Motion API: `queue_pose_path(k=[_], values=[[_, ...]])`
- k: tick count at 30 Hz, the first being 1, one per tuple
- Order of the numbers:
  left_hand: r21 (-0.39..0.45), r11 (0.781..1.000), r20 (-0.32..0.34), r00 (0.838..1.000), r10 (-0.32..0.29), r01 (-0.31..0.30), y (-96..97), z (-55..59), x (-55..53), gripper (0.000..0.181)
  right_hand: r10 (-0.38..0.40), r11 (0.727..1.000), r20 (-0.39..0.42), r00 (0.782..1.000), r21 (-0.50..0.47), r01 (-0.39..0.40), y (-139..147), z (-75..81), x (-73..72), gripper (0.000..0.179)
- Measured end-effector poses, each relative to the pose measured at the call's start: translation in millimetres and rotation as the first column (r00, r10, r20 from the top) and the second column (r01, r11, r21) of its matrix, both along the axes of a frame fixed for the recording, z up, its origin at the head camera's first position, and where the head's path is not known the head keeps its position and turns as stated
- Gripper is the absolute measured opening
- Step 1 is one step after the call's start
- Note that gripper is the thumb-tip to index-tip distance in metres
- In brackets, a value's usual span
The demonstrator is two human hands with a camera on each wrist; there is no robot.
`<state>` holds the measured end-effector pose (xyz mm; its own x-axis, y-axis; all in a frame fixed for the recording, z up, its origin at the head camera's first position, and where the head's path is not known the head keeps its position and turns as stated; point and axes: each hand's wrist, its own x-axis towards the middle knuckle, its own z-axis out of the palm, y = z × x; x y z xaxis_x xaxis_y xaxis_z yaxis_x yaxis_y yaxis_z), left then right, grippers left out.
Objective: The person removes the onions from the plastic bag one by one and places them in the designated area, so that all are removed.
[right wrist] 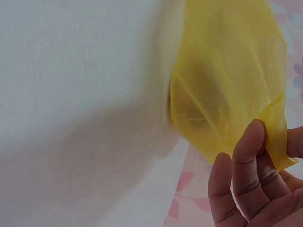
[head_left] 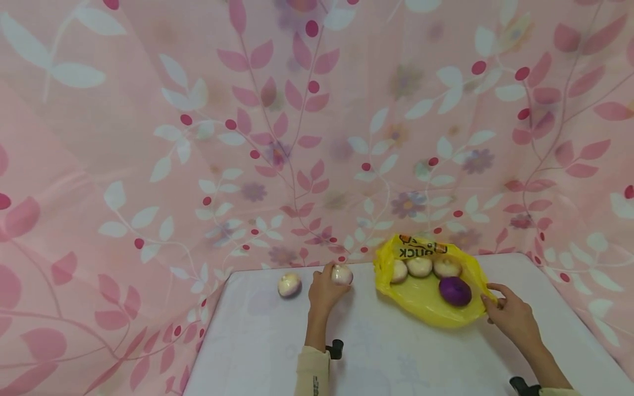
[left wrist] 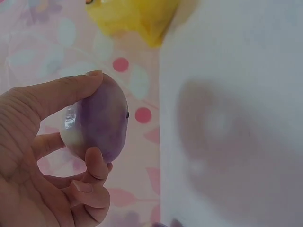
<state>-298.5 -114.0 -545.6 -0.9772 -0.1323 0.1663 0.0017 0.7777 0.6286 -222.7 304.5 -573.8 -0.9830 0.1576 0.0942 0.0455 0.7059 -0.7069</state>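
My left hand (head_left: 324, 289) grips a glossy, round white-and-purple vegetable (left wrist: 102, 118), shaped like an onion or turnip, between thumb and fingers. In the head view this vegetable (head_left: 342, 274) shows beyond the fingertips, over the table's far side. A yellow plastic bag (head_left: 426, 308) lies with its mouth towards me. Inside it are several whitish round vegetables (head_left: 419, 267) and a deep purple one (head_left: 455, 291). Its right edge is pinched by my right hand (head_left: 515, 319), whose thumb and fingers hold a fold of the plastic (right wrist: 274, 127) in the right wrist view.
Another whitish round vegetable (head_left: 289, 285) sits on the table left of my left hand. The white-covered table (head_left: 257, 341) ends just behind the vegetables and bag. A pink curtain with leaf and flower prints (head_left: 297, 137) hangs behind and beside it.
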Motion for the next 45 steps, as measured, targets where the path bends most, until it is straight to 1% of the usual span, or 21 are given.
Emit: queue_pose_path(k=[5, 10, 17, 20, 26, 34, 39, 45], values=[[0.013, 0.999, -0.017, 0.999, 0.048, -0.047, -14.4, -9.5, -1.4, 0.068, -0.001, 1.0, 0.004, 1.0, 0.004, 0.001, 0.1, -0.4, 1.3, 0.05], [0.038, 0.996, -0.042, 0.996, 0.082, -0.08, -21.8, -18.8, -1.8, 0.067, -0.004, 1.0, 0.002, 1.0, 0.002, 0.004, 0.4, 0.5, 1.6, 0.051], [0.033, 0.986, -0.007, 0.986, 0.165, -0.164, -28.2, -32.4, -6.2, 0.068, -0.001, 1.0, 0.003, 1.0, 0.005, 0.001, 1.1, -0.2, 1.3, 0.051], [0.031, 0.982, -0.004, 0.982, 0.188, -0.188, -31.1, -36.4, -8.6, 0.068, 0.006, 1.0, -0.007, 1.0, 0.01, -0.006, 2.1, -0.8, 2.0, 0.05], [0.026, 0.982, 0.002, 0.982, 0.187, -0.187, -34.9, -43.2, -9.0, 0.066, 0.01, 1.0, -0.009, 1.0, 0.003, -0.009, 2.4, 0.2, 4.0, 0.05], [0.042, 0.98, 0.015, 0.98, 0.196, -0.196, -38.7, -50.6, -9.3, 0.071, -0.006, 1.0, -0.01, 1.0, 0.015, 0.006, 1.5, -2.7, 4.3, 0.049], [0.032, 0.981, 0.012, 0.981, 0.193, -0.193, -40.3, -51.5, -9.2, 0.072, -0.006, 1.0, -0.021, 1.0, 0.019, 0.006, 1.7, -2.4, 4.5, 0.049], [0.031, 0.981, -0.007, 0.981, 0.193, -0.192, -39.4, -51.7, -8.3, 0.072, -0.006, 1.0, -0.003, 1.0, 0.015, 0.006, 1.7, -0.4, 4.5, 0.05]])
